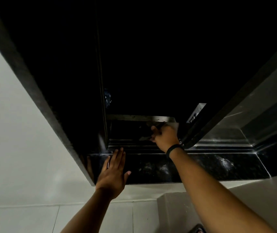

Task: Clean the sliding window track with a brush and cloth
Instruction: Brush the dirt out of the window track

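The sliding window track [134, 146] runs as dark parallel ridges along the inner edge of the black stone sill [201, 163]. My right hand [165, 137], with a black band at the wrist, reaches over the track and is closed around a thin dark tool. It looks like the brush [144, 138], whose pale end pokes out to the left below my fingers. The dim light hides its details. My left hand [113, 172] lies flat on the left end of the sill, fingers straight and pointing at the track. No cloth is visible.
The window opening is black. A dark sliding frame [218, 113] slants up on the right next to my right hand, and a vertical frame bar [103, 115] stands on the left. Pale walls flank the opening, and white tiles [92, 219] lie below.
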